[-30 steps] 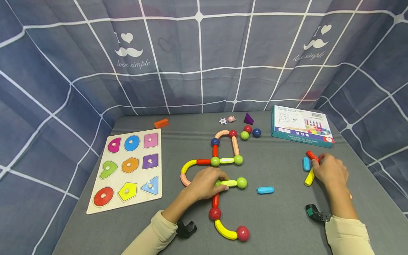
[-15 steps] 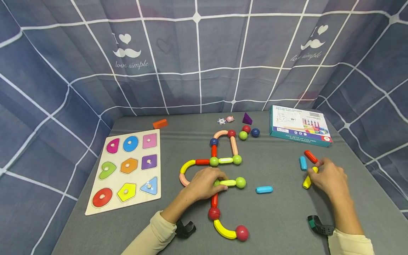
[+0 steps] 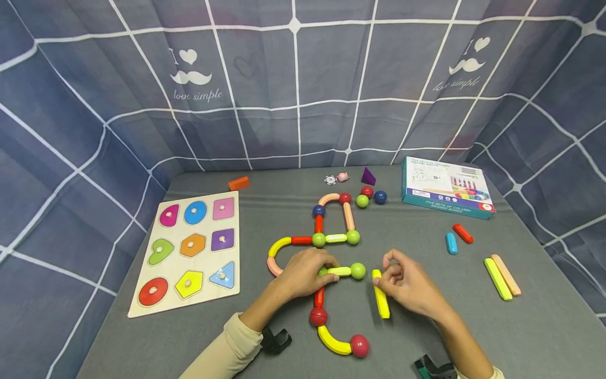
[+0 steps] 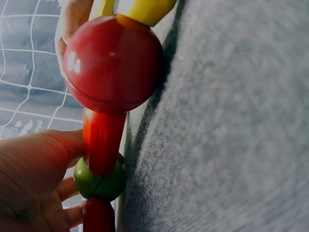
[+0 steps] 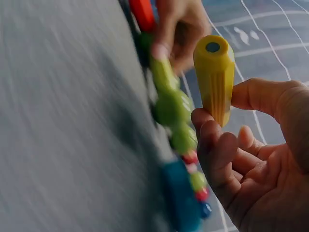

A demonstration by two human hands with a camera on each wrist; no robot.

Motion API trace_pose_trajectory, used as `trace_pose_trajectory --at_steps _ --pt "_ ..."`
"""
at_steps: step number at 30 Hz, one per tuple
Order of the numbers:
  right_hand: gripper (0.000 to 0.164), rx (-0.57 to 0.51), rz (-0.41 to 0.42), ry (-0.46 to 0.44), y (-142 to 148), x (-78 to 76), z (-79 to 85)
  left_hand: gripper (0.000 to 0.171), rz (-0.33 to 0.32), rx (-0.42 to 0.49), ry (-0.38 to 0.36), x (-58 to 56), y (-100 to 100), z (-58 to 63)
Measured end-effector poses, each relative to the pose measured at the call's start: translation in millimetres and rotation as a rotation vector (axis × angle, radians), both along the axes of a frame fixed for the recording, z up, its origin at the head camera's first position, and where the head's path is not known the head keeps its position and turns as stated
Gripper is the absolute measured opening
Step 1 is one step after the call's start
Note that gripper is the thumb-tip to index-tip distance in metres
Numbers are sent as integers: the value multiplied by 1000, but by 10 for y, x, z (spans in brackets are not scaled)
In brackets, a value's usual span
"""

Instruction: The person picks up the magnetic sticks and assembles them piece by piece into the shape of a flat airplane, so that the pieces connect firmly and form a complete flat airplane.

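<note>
My right hand pinches a yellow magnetic rod between thumb and fingers. In the right wrist view that yellow rod stands upright above the cloth, a dark magnet in its end. My left hand holds the joined ball-and-rod figure, thumb and fingertips on a yellow-green magnetic rod. One end of that rod carries a green ball; the ball at its other end is mostly under the left fingers. Below runs a red rod, a red ball, a curved yellow rod and another red ball.
A blue rod lies behind the right hand. At right are a short blue rod, a red rod, yellow-green and peach rods. A shape puzzle board lies left; a box stands at the back right.
My right hand has picked up the yellow rod from the right-hand group and carried it left, close to the figure, uncovering the yellow-green and peach rods. The left hand stays in place.
</note>
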State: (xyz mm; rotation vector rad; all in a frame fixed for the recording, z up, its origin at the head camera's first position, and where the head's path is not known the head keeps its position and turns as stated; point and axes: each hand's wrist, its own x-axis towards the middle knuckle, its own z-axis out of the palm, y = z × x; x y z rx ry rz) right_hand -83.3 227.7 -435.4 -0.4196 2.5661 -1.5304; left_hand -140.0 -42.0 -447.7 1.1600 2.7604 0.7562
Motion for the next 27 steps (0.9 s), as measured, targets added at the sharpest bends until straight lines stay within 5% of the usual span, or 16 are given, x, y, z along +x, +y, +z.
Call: trace_pose_trajectory --at_steps 12,16,21,27 --pt "32 98 9 -53 -335 4 -138 20 -10 -4 -5 -9 -4 4" --pt "32 100 0 -49 -319 4 -152 23 -41 15 77 2 -13 66" --pt "33 55 -4 -85 -306 1 -173 23 -218 55 178 120 -51 239" --pt "30 12 -19 -132 -334 9 -147 31 -484 10 124 376 -22 192"
